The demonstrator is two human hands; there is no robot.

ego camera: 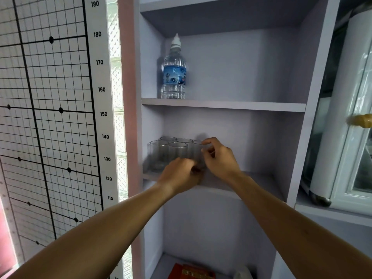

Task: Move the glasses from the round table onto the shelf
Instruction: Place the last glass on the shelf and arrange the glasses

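Several clear glasses (pixel 161 152) stand clustered at the left end of the middle shelf (pixel 259 181) of a pale lilac cabinet. My right hand (pixel 220 158) grips the rightmost glass (pixel 197 147), thumb and fingers curled round its rim and side. My left hand (pixel 181 175) is at the shelf's front edge with its fingers curled round the base of a glass in front; that glass is mostly hidden behind the hand. The round table is out of view.
A water bottle (pixel 174 71) stands on the upper shelf (pixel 221 105). The right half of the middle shelf is bare. A red box (pixel 191 272) lies on the bottom shelf. A white glass-door cabinet (pixel 346 137) stands right; a height chart (pixel 50 117) hangs left.
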